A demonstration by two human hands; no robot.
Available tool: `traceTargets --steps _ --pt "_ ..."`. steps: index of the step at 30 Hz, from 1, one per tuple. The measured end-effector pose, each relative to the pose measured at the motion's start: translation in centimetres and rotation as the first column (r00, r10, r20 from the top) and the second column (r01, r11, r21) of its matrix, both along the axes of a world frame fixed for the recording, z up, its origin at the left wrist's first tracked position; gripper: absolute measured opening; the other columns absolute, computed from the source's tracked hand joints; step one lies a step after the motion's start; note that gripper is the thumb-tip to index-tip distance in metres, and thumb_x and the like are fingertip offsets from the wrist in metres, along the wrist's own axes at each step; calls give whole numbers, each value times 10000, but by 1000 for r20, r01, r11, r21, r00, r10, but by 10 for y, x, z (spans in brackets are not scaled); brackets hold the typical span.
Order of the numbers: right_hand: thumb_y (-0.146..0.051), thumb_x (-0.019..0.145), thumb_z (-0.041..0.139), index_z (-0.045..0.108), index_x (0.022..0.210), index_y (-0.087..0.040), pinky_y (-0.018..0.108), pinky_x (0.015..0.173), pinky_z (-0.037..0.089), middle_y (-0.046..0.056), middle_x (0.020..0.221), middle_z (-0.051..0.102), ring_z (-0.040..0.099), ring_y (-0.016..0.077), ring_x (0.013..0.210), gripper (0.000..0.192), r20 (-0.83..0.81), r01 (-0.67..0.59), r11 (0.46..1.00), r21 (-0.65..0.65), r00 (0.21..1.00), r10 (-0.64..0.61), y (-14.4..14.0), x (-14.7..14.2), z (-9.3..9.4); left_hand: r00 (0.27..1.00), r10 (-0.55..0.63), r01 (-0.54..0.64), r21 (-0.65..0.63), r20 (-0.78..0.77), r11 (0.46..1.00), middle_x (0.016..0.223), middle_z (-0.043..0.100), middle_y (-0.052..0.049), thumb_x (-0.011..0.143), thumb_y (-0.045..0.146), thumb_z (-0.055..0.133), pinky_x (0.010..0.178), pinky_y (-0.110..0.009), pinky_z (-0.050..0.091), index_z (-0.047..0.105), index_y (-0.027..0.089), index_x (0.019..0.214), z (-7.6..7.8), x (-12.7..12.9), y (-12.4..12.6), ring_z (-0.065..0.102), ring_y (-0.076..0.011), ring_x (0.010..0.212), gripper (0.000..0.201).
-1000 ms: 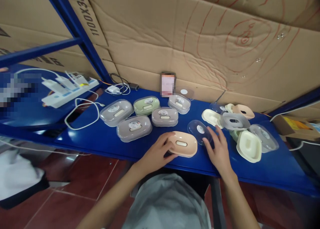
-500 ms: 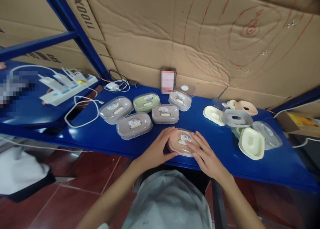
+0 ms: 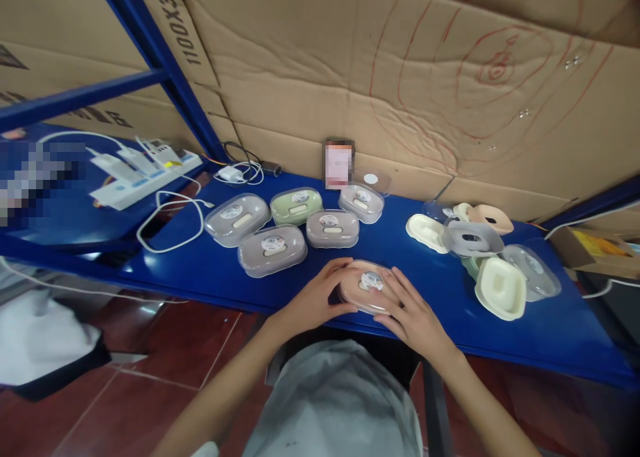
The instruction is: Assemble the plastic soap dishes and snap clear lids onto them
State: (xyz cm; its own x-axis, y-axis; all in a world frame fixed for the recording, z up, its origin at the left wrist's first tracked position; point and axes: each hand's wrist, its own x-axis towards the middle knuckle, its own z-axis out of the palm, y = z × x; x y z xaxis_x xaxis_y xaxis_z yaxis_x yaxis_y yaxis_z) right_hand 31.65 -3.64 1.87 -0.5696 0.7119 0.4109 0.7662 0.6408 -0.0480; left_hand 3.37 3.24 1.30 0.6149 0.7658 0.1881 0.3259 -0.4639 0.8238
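Beyond both my hands rises a wall of tan corrugated cardboard (image 3: 300,64) with red curved lines drawn on it; beneath my hands spreads a long, smooth blue table (image 3: 393,244); ahead and to the left of my hands stand four greyish oval boxes (image 3: 333,229) and one pale green oval box (image 3: 297,208), all under clear covers; off past my right hand lies a loose group, with a grey slotted plastic piece (image 3: 480,245) and a cream rounded plastic dish (image 3: 501,288); between my hands, on the table, is the peach oval plastic box (image 3: 356,289); my left hand (image 3: 315,298) clasps its left end, thumb at the near edge; my right hand (image 3: 417,317) grips the right end, fingers spread over the top; a second ago a clear domed plastic lid (image 3: 351,270) lay beside my right hand, and now it sits over the peach box, so this one is covered like the five beyond; whether its rim is fully seated I cannot tell; smallest, near my right fingertips, is its round white printed sticker (image 3: 371,281).
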Motion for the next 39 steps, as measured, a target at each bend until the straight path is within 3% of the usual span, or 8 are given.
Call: traceTargets --steps 4,7,14,19,21,25,34,39 --pt "-389 1028 693 569 1561 -275 601 1150 546 154 1593 574 476 394 1533 559 -71 300 949 97 953 -294 1 8 -7 996 21 -18 30 -83 999 1713 379 -98 1008 375 734 1334 -529 344 353 359 1654 0 1 -4 389 -288 1603 750" --pt "-449 1038 667 600 1531 -288 626 1113 537 164 1548 606 530 417 1467 523 -109 465 879 102 884 -455 17 13 -8 993 34 -26 63 -117 998 1705 393 -93 1038 351 681 1321 -512 371 381 355 1642 3 2 -6 416 -279 1589 674" --pt "-446 1130 423 264 1721 -254 670 1242 369 167 1755 339 323 383 1625 641 -157 420 907 -40 893 -421 72 39 8 985 61 -33 171 -160 985 1669 438 -115 1062 332 632 1258 -522 462 479 313 1588 1 3 -8 499 -291 1533 548" --pt "-431 1102 495 582 1531 -202 751 1251 219 210 1615 537 425 476 1537 494 -244 630 770 96 765 -596 73 91 24 981 74 -31 229 -181 973 1672 444 -100 1070 326 621 1245 -502 486 498 321 1574 -4 4 -9 528 -280 1508 519" --pt "-451 1071 556 710 1357 -205 769 1200 286 226 1457 664 558 500 1401 408 -269 656 751 69 737 -620 66 111 25 979 75 -26 251 -191 968 1666 456 -96 1070 321 618 1260 -500 469 521 313 1556 -4 5 -9 520 -279 1513 495" --pt "-474 1040 619 771 1117 -273 683 1065 487 155 1224 770 705 430 1160 264 -368 628 778 -12 720 -588 54 126 24 979 66 -10 279 -194 960 1658 469 -92 1078 323 605 1261 -495 468 542 306 1536 -2 6 -9 513 -274 1516 463" --pt "-576 1025 659 716 907 -248 545 1030 492 91 1142 794 731 322 1099 354 -352 454 891 2 834 -424 31 76 11 984 34 18 286 -178 958 1625 512 -93 1076 315 617 1248 -509 483 519 321 1546 7 11 -21 545 -276 1482 480" --pt "-483 987 742 620 815 -255 456 932 555 84 1103 766 736 285 1048 311 -541 356 926 -127 758 -366 -1 43 10 989 -16 51 238 -147 970 1691 409 -131 1027 343 705 1242 -568 481 352 350 1646 7 34 -48 463 -333 1547 713"
